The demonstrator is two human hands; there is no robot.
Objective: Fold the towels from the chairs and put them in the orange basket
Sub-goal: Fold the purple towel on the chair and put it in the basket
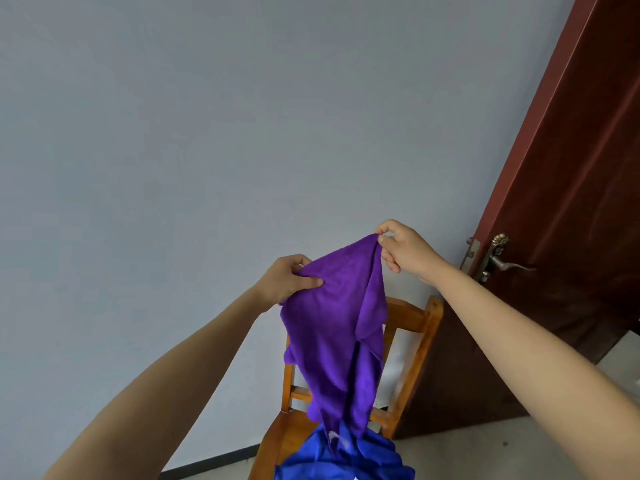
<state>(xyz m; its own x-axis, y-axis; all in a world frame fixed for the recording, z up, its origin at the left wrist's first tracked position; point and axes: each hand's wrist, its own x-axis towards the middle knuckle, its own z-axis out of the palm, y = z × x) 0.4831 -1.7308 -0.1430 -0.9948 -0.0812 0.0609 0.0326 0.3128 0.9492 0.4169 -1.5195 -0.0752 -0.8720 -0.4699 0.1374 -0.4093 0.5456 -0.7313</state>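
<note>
You hold the purple towel (336, 327) up above the wooden chair (412, 320), in front of its backrest. Your left hand (291, 278) grips a bunched edge with the thumb on the front, and your right hand (403, 245) pinches a corner a little higher. The towel hangs twisted, and its lower end reaches the blue towel (346, 455) heaped on the chair's seat. The risk, as I judge it, is that your left hand has an edge rather than a true corner. Then the cloth will not spread square and the fold comes out crooked. If you lift too little, the tail may drag the blue towel off the seat. The orange basket is out of view.
</note>
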